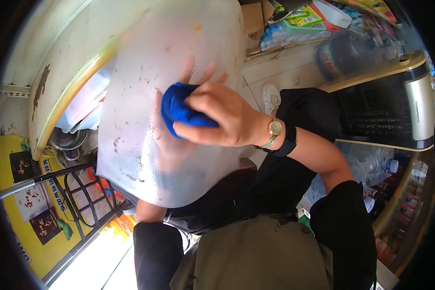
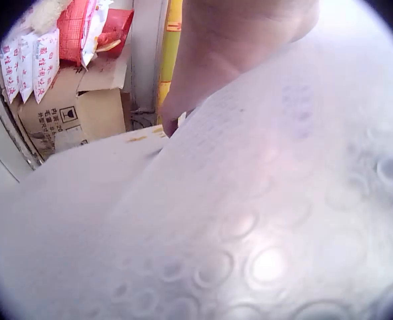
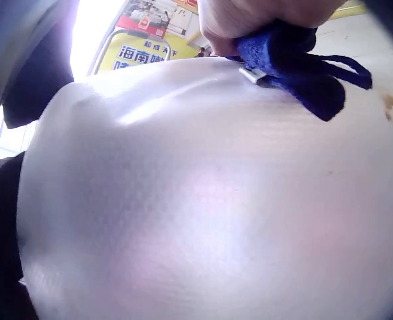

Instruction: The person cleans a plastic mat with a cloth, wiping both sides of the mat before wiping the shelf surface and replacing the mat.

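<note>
A translucent, bumpy plastic sheet (image 1: 145,145) with brown specks is held up in front of me. My left hand (image 1: 198,72) lies flat behind it, its straight fingers showing through the plastic near the top. The left wrist view has the left hand (image 2: 236,47) pressed against the sheet (image 2: 263,220). On the near side my right hand (image 1: 212,118), with a watch on the wrist, grips a bunched blue cloth (image 1: 179,108) and presses it on the sheet. The right wrist view shows that hand (image 3: 250,17) with the blue cloth (image 3: 296,63) against the sheet (image 3: 203,200).
A worn white surface with a yellow rim (image 1: 67,63) runs along the left, a metal rack (image 1: 77,193) below it. A black and beige appliance (image 1: 411,96) stands at the right, above water bottles (image 1: 377,164). Cardboard boxes (image 2: 76,110) sit by the wall.
</note>
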